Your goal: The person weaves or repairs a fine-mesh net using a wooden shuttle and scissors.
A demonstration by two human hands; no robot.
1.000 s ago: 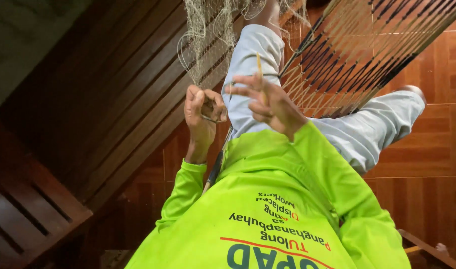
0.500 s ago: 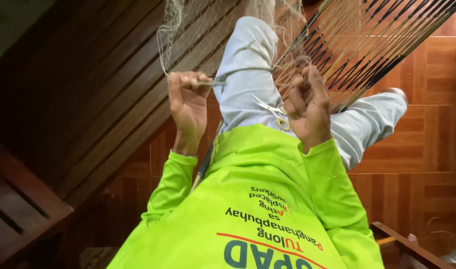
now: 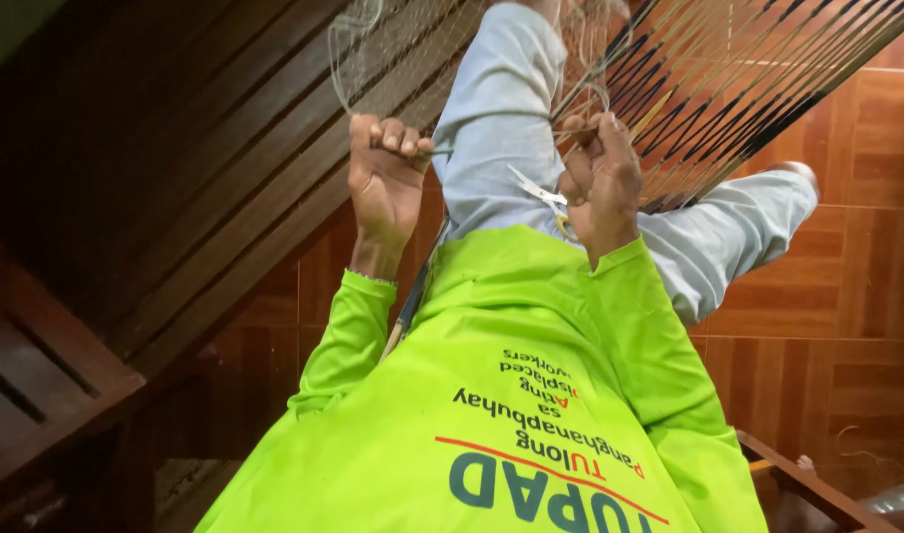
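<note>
1. Fine pale fishing net of thin mesh twine [image 3: 393,59] hangs at about twelve o'clock in the head view, bunched above the left hand [image 3: 385,178].
2. Left hand is closed in a tight fist, knuckles up, gripping a slim stick-like netting tool [image 3: 434,151] and a strand of the net.
3. Right hand [image 3: 602,183], at one o'clock, is curled shut, its fingers pinching net strands beside a fan of dark and yellow taut cords [image 3: 728,79].
4. Small metal scissors with pale blades [image 3: 536,188] lie between the hands, on the light grey trousers [image 3: 496,118].
5. Neon-green long-sleeved shirt [image 3: 491,395] fills six o'clock; a printed patch of dark, teal and red lettering sits low on it.
6. Glossy brown wooden slats [image 3: 176,178] run diagonally at nine o'clock.
</note>
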